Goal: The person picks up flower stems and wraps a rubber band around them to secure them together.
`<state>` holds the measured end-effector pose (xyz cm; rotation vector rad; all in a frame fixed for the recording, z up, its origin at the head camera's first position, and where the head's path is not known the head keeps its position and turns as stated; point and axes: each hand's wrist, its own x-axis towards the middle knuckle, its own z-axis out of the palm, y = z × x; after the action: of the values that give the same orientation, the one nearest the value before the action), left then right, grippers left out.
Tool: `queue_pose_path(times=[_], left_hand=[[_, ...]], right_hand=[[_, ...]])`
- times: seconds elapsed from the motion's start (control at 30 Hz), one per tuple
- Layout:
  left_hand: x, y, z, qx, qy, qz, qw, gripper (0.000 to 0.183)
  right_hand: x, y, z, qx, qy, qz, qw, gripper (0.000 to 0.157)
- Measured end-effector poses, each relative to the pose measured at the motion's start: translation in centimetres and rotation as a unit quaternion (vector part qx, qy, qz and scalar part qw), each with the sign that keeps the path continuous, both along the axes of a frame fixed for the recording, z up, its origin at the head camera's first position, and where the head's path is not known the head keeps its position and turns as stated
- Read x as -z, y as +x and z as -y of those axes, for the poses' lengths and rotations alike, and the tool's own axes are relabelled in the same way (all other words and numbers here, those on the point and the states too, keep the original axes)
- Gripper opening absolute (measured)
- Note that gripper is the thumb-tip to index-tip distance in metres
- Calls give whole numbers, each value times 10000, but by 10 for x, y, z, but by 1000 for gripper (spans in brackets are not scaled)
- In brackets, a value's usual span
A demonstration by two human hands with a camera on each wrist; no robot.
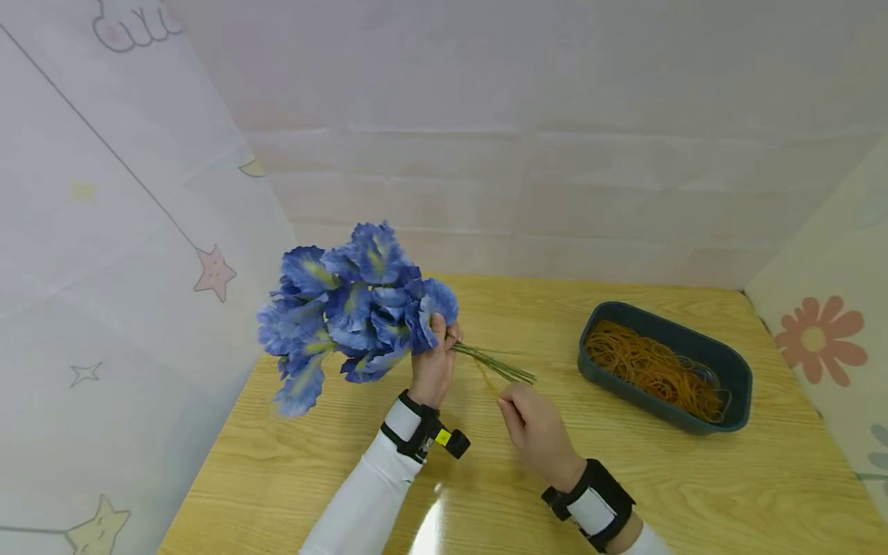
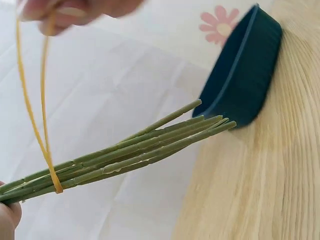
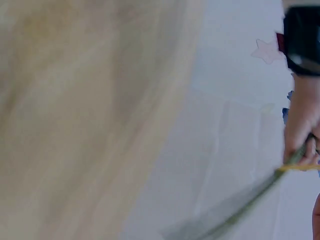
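Note:
My left hand [image 1: 433, 364] grips a bunch of blue artificial flowers [image 1: 354, 308] just under the blooms, which spread to the left. Their green stems [image 2: 135, 154] stick out past the fist toward the right, ends slightly fanned. A yellow rubber band [image 2: 55, 180] is looped around the stems a short way from the left hand. Between thumb and fingers, my right hand [image 1: 541, 432] pinches the band's other end and holds it stretched away from the stems. In the left wrist view its two strands run up to the right fingertips [image 2: 72, 11].
A dark teal bin [image 1: 701, 354] stands on the wooden table [image 1: 277, 462] to the right, with many rubber bands [image 1: 645, 366] inside. White printed sheets [image 1: 520, 154] rise behind the table and on both sides.

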<state>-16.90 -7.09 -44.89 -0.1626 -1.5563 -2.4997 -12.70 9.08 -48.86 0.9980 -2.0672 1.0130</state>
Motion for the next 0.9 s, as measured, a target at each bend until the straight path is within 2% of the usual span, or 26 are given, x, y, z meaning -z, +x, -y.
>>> queue_pose_path(times=[0.1, 0.2, 0.3, 0.33, 0.37, 0.43, 0.47, 0.5, 0.53, 0.6, 0.77, 0.9], left_hand=[[1, -1, 0, 75, -985, -98, 9951, 43], [-1, -2, 2, 83, -1904, -151, 9816, 50], [-4, -7, 7, 261, -2564, 128, 9661, 44], [-1, -10, 9, 369, -2660, 325, 9627, 44], [3, -13, 12, 519, -2685, 509, 9605, 45], [12, -19, 15, 932, -2645, 839, 9562, 45], [17, -22, 17, 1140, -2502, 916, 9571, 43], [23, -24, 17, 1291, -2413, 969, 9569, 42], [28, -27, 17, 1428, -2230, 1012, 9590, 40], [30, -27, 17, 1732, -2095, 1006, 9571, 32], [30, -25, 19, 2112, -1791, 908, 9566, 31], [25, -24, 21, 2516, -825, 661, 9621, 35]], right_hand=[[-12, -16, -10, 105, 175, -225, 9995, 33], [-20, -35, -21, 279, 418, -542, 9973, 35], [-26, -52, -34, 378, 747, -673, 9942, 38], [-29, -57, -38, 439, 877, -718, 9926, 32], [-30, -62, -41, 447, 992, -762, 9911, 32], [-32, -71, -47, 422, 1143, -706, 9900, 16], [-33, -75, -49, 426, 1200, -677, 9896, 9], [-34, -79, -50, 419, 1241, -636, 9893, 7], [-35, -82, -51, 412, 1281, -596, 9891, 14], [-35, -88, -52, 448, 1358, -445, 9887, 22], [-32, -101, -55, 561, 1500, -27, 9871, 17], [-27, -107, -58, 641, 1429, 344, 9871, 15]])
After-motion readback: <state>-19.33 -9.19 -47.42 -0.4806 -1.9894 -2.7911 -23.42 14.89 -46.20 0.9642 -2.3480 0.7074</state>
